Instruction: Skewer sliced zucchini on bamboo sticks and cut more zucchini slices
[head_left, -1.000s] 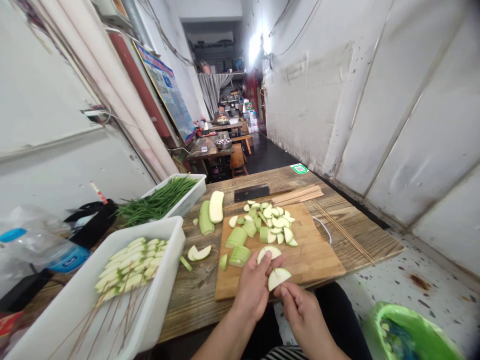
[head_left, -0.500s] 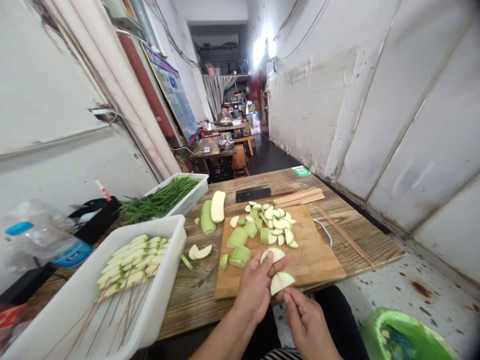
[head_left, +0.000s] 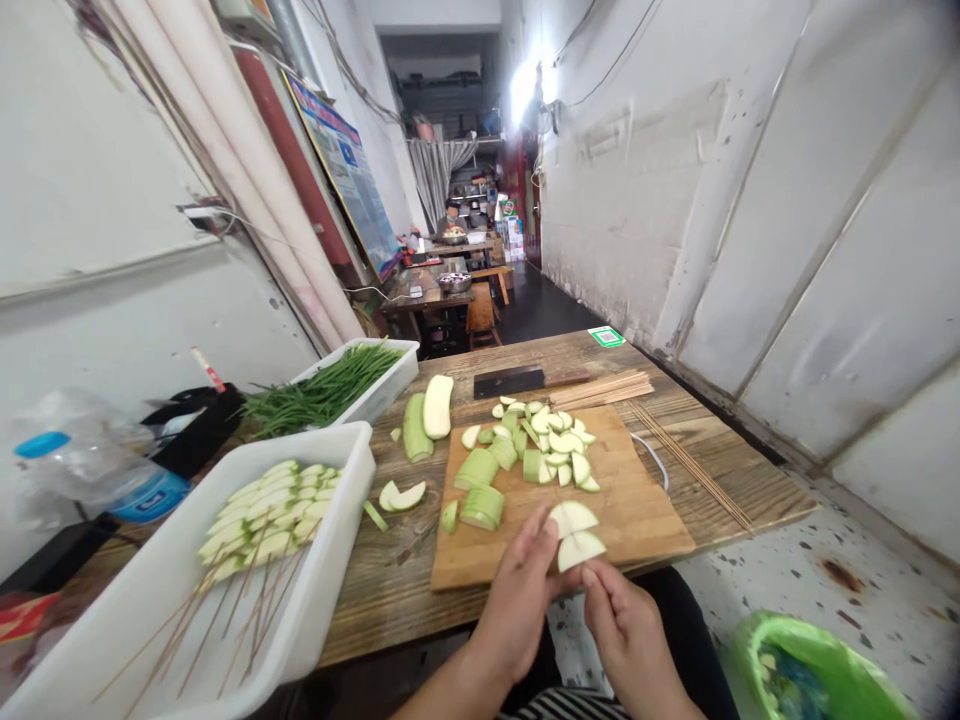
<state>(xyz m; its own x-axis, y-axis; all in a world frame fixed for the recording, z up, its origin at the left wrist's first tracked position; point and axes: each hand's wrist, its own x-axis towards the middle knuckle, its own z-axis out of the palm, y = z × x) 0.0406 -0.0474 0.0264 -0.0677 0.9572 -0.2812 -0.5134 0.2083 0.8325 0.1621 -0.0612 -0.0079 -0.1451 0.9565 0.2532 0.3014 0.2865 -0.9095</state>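
Note:
Two pale half-moon zucchini slices (head_left: 579, 550) are held one above the other over the near edge of the wooden cutting board (head_left: 622, 500). A thin bamboo skewer (head_left: 573, 532) shows faintly across them. At their left edge, my left hand (head_left: 521, 590) is closed, thumb and fingers gripping the slices. My right hand (head_left: 630, 625) is pinched just below the lower slice, at the skewer's lower end, which the fingers hide. Cut zucchini pieces (head_left: 559, 440) are heaped on the board, beside thicker sliced chunks (head_left: 481, 507).
At left, a white tray (head_left: 349, 500) holds skewered slices; a second tray (head_left: 397, 375) holds green stalks. Zucchini halves (head_left: 437, 405), a cleaver (head_left: 510, 381) and loose skewers (head_left: 607, 388) lie around the board. A green-lined bin (head_left: 825, 670) stands at lower right. A person (head_left: 452, 215) sits far back.
The two slices have come closer together, the lower one shifting up and right against the upper. Both hands have moved slightly right, and the left fingers have moved to the slices' left side.

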